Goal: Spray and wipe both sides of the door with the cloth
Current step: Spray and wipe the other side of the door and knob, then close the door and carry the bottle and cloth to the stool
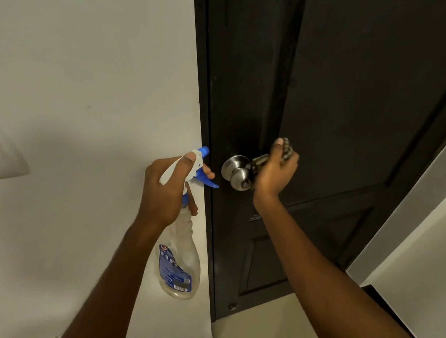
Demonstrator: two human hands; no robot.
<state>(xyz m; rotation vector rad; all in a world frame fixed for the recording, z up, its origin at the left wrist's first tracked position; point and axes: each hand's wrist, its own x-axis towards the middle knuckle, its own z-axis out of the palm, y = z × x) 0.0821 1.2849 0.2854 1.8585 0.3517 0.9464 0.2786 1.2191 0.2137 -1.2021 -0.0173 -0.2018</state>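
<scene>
The dark door (344, 73) fills 12 to 3 o'clock, its knob (237, 174) near centre. At the knob's 3 o'clock a bunched cloth (286, 149) is gripped in the curled right hand (273, 173). At its 9 o'clock the bottle (181, 264) is held by the neck in the left hand (164, 193), a finger on the trigger. Wiping round the knob seems in hand; a fresh spray and broader strokes are judged due next.

**Pale floor at the door's foot**

Down low, the beige floor (260, 330) meets the bottom edge of the dark door (346, 100). A small metal fitting (232, 306) sits at the door's lower corner, and the white wall (69, 75) comes down on the left.
</scene>
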